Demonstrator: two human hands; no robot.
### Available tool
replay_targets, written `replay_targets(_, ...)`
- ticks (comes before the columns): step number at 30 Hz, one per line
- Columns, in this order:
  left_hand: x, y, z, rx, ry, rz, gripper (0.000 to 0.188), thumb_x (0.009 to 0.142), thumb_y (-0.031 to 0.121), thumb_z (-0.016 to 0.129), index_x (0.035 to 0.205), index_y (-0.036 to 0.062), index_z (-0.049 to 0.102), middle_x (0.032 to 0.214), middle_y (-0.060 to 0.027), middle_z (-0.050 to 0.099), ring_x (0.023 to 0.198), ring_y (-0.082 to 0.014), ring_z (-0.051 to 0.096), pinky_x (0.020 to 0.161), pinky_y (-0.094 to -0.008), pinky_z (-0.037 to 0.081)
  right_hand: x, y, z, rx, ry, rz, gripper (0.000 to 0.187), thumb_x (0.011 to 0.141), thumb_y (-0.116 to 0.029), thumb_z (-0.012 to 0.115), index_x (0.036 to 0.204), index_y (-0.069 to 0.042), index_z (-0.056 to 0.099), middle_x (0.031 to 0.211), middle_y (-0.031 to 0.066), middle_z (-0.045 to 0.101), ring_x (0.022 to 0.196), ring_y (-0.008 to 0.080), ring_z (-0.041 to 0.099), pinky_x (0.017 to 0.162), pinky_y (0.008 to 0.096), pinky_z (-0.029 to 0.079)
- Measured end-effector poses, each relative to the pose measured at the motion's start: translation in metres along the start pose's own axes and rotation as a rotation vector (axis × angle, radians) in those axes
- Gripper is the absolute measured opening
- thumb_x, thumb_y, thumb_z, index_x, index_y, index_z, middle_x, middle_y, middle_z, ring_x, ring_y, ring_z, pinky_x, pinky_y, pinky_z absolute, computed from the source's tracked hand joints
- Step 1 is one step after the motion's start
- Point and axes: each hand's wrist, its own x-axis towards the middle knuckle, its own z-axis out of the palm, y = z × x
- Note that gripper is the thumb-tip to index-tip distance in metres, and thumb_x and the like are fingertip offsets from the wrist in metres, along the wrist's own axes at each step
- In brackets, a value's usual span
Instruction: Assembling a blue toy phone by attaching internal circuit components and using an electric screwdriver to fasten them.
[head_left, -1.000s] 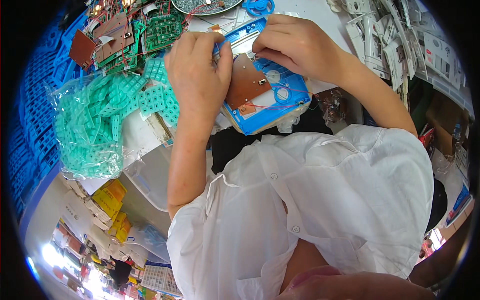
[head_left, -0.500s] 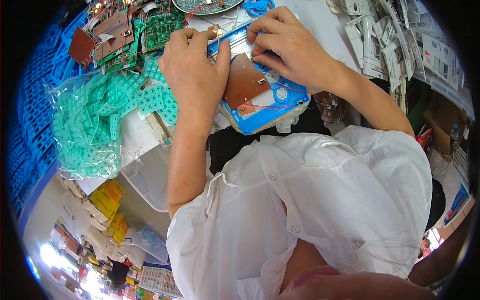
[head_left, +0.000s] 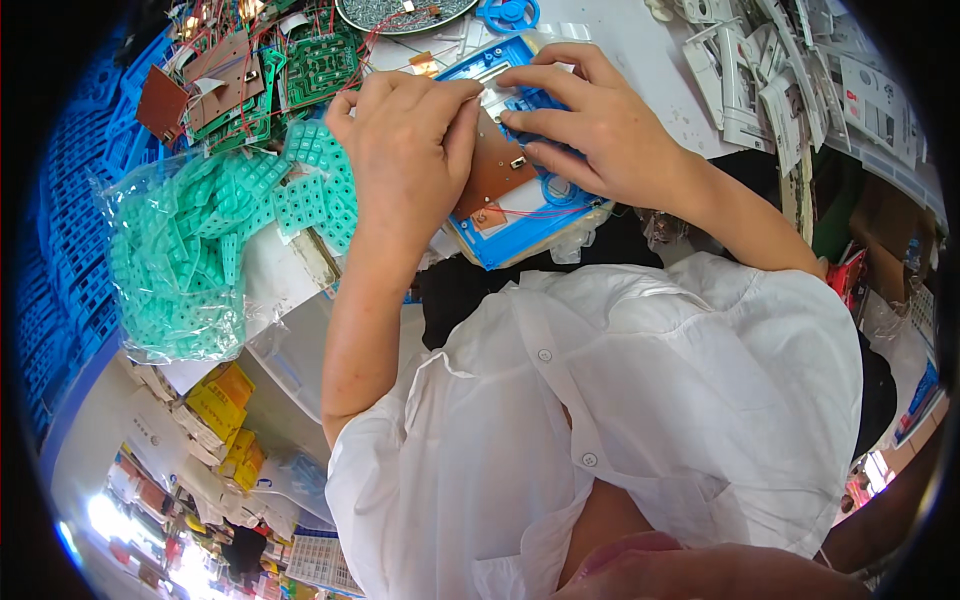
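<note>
A blue plastic housing [head_left: 530, 232] lies on the bench in front of me, with a brown circuit board [head_left: 492, 178] inside it. Thin red wires and a small slide switch show on the board. My left hand [head_left: 410, 140] is closed at the board's far left corner, thumb and forefinger pinched together; whatever is between them is hidden. Over the right side of the housing is my right hand [head_left: 600, 125], its fingers apart and bent, fingertips near the board's far edge. Nothing shows held in it.
Left of the housing, a clear bag [head_left: 175, 270] holds green rubber keypads, with loose keypads [head_left: 318, 205] beside it. Green circuit boards [head_left: 320, 70] with wires pile up behind. A round tray [head_left: 405, 14] of small metal parts and white plastic pieces [head_left: 740, 90] lie farther back.
My left hand has moved right and its thumb and forefinger have come together at the board. The right hand has shifted slightly nearer, its fingers spreading over the housing.
</note>
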Motion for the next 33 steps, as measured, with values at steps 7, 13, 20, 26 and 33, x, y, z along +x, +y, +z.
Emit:
replay_targets(7, 0.009, 0.002, -0.008, 0.014, -0.141, 0.051, 0.007, 0.085, 0.017, 0.074, 0.092, 0.0148, 0.074, 0.088, 0.0006, 0.067, 0.097, -0.022, 0.06, 0.095, -0.0468, 0.035, -0.015, 0.003, -0.016, 0.08, 0.115, 0.069, 0.028, 0.082, -0.01, 0.076, 0.11, -0.011, 0.076, 0.143, 0.01, 0.058, 0.131, 0.0378, 0.044, 0.109, 0.0467, 0.04)
replay_targets(13, 0.031, 0.01, -0.02, 0.203, -0.346, 0.26, 0.009, 0.08, 0.019, 0.076, 0.086, 0.0137, 0.073, 0.094, -0.0008, 0.064, 0.103, -0.0232, 0.059, 0.101, -0.0524, 0.038, -0.032, 0.014, -0.029, 0.063, 0.104, 0.109, 0.027, 0.08, -0.008, 0.076, 0.107, -0.01, 0.075, 0.143, 0.0105, 0.058, 0.132, 0.0358, 0.044, 0.108, 0.0459, 0.04)
replay_targets(20, 0.059, 0.021, -0.016, 0.359, -0.544, 0.542, 0.013, 0.076, 0.023, 0.075, 0.083, 0.0118, 0.077, 0.095, -0.0022, 0.067, 0.105, -0.0218, 0.061, 0.102, -0.0465, 0.041, -0.035, 0.014, -0.042, 0.041, 0.127, 0.062, 0.026, 0.079, -0.008, 0.076, 0.104, -0.009, 0.073, 0.138, 0.0106, 0.061, 0.128, 0.0356, 0.049, 0.104, 0.0456, 0.044)
replay_targets(26, 0.059, 0.037, -0.003, 0.474, -0.709, 0.638, 0.011, 0.075, 0.023, 0.076, 0.082, 0.0151, 0.079, 0.088, -0.0002, 0.066, 0.098, -0.021, 0.065, 0.093, -0.0402, 0.047, -0.045, 0.022, -0.052, 0.104, 0.081, 0.12, 0.023, 0.081, -0.02, 0.079, 0.099, -0.009, 0.072, 0.133, 0.017, 0.061, 0.12, 0.0406, 0.05, 0.103, 0.0505, 0.04)
replay_targets(33, 0.1, 0.035, -0.009, 0.415, -0.919, 0.263, 0.013, 0.081, 0.019, 0.07, 0.079, 0.0072, 0.077, 0.083, -0.0169, 0.072, 0.078, -0.0337, 0.071, 0.073, -0.0442, 0.055, -0.033, 0.012, -0.046, 0.158, 0.163, 0.019, 0.024, 0.083, -0.011, 0.077, 0.106, -0.008, 0.072, 0.122, 0.013, 0.065, 0.111, 0.0316, 0.057, 0.094, 0.0433, 0.048)
